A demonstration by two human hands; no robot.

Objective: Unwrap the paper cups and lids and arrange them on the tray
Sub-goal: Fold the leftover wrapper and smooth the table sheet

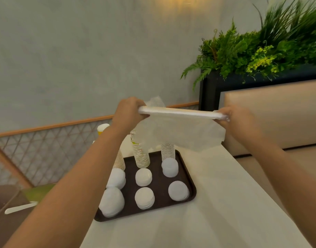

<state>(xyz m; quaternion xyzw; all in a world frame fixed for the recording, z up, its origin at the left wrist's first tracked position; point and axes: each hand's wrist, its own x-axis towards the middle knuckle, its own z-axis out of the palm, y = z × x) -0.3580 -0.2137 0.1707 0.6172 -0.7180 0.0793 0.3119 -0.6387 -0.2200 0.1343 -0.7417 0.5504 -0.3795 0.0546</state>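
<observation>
Grey wall [64,51], beige bench [278,113], plants [260,51]

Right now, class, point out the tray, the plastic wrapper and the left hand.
tray [189,178], head view, bare right rim.
plastic wrapper [180,133], head view, hanging sheet.
left hand [128,111], head view, back of the hand.

Both bare forearms reach forward and upward from the bottom corners of the view, raised to about the same height and held well apart. The left hand [129,111] shows its back to the camera, with the fingers curled over and closed in a grip at the far side, the wrist bent slightly down. The right hand [234,118] mirrors it, knuckles turned toward the left, its fingers and thumb pinched together at the fingertips; motion blur softens the outline of both hands.
</observation>
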